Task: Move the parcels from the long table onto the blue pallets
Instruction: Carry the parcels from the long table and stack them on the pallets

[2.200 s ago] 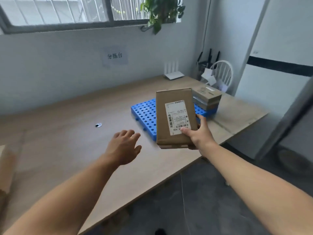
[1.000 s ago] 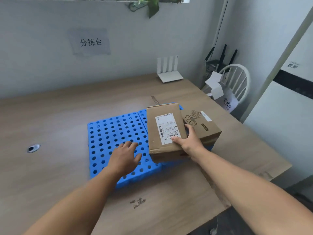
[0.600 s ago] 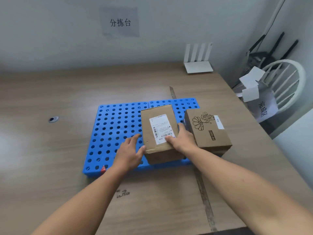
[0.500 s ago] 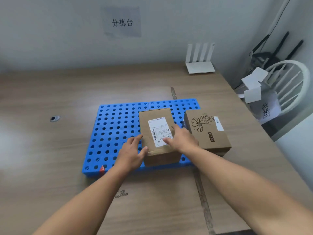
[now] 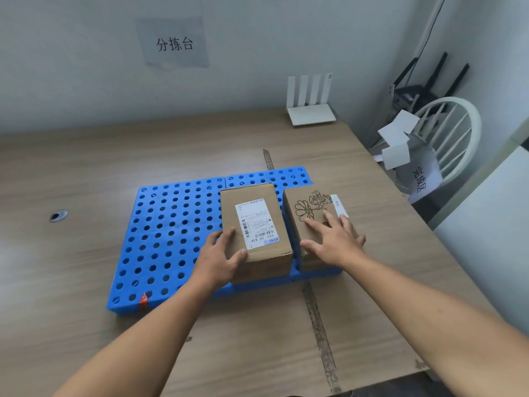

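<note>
Blue perforated pallets (image 5: 169, 239), two side by side, lie flat on the wooden desk (image 5: 86, 173) w/ two cardboard parcels on them. Labelled parcel (image 5: 254, 224) sits on the pallets near the seam between the two, white shipping label w/ barcode facing up, long side running away from the camera. Flower-print parcel (image 5: 312, 213) sits just beside it to the right, a narrow gap between them, a white strip along its right edge.

Left hand (image 5: 220, 259) grips the near-left corner of the labelled parcel: thumb on the front face, fingers curled over the top edge and down the left side. Right hand (image 5: 335, 239) is spread flat, palm down, fingers splayed on top of the flower-print parcel, thumb pointing toward the gap; not gripping anything.

Left part of the pallets is bare; a small red mark at the near-left edge. Desk also has a round cable hole (image 5: 58, 216) at far left and a strip of brown tape (image 5: 317, 325) running front to back under the pallets.

Back right corner of the desk: white router (image 5: 310, 110) w/ four upright antennas. On the wall, a paper sign (image 5: 174, 44) w/ Chinese characters. Off the desk to the right, a white chair (image 5: 455, 138) w/ white cards and a printed sheet on it; dark antennas behind it.
</note>
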